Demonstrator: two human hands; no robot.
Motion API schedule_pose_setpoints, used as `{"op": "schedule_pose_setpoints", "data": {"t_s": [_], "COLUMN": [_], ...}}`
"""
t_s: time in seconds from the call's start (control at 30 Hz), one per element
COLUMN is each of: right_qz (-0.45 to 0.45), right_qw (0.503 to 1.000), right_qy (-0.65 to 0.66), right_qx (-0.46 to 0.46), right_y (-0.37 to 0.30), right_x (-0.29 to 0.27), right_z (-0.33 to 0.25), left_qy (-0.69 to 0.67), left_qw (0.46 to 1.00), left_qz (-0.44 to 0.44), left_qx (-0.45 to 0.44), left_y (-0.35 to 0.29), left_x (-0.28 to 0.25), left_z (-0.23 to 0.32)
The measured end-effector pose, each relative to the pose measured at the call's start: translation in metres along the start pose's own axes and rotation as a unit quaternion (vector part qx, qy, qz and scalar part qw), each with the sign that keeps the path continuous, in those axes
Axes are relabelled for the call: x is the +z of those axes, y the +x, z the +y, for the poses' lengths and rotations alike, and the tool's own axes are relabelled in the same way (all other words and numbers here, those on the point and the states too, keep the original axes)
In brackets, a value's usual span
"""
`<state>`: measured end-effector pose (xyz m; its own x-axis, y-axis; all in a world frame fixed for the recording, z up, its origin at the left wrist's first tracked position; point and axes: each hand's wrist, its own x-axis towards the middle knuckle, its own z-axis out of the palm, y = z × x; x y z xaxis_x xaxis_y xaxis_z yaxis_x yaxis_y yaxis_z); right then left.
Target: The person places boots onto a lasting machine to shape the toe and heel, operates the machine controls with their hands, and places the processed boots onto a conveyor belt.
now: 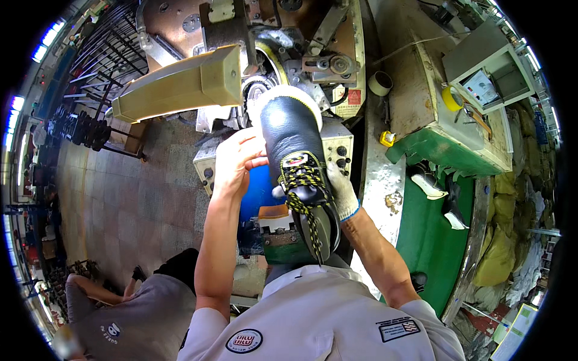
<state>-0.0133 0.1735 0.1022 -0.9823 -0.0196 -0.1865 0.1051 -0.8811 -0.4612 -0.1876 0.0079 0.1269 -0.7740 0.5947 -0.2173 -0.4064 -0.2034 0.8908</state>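
Note:
A black leather work shoe (292, 132) with black-and-yellow laces (304, 174) sits in front of me, its toe pointing at the machine and a pale edge showing round the toe. My right hand (340, 188), in a white knit glove, grips the shoe's right side near the lacing. Bare, my left hand (236, 161) bends its fingers against the left side close to the toe; their tips are partly hidden. Just beyond the toe stands a machine (295, 51) with metal parts, rollers and a pale yellow cover (174, 84).
Right of the machine is a worn workbench (415, 90) with a yellow tape roll (451, 98) and an open grey box (490, 66). More shoe uppers (427, 182) lie on a green surface. Another person (132, 313) is at lower left. Black racks (99, 66) stand at far left.

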Motion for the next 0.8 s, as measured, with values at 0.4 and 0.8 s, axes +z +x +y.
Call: {"op": "schedule_pose_setpoints", "data": {"t_s": [0.4,0.8], "right_qz": [0.181,0.212], "right_qw": [0.975,0.934], "right_qy": [-0.109,-0.227], "right_qx": [-0.071,-0.177], "right_y": [0.059,0.119], "right_x": [-0.012,-0.017], "right_z": [0.009,0.025], "left_qy": [0.002,0.1], "left_qw": [0.983,0.969], "left_qz": [0.17,0.206], "left_qx": [0.073,0.088], "left_y": [0.035,0.035], "left_x": [-0.032,-0.019], "left_z": [-0.033,-0.055]}}
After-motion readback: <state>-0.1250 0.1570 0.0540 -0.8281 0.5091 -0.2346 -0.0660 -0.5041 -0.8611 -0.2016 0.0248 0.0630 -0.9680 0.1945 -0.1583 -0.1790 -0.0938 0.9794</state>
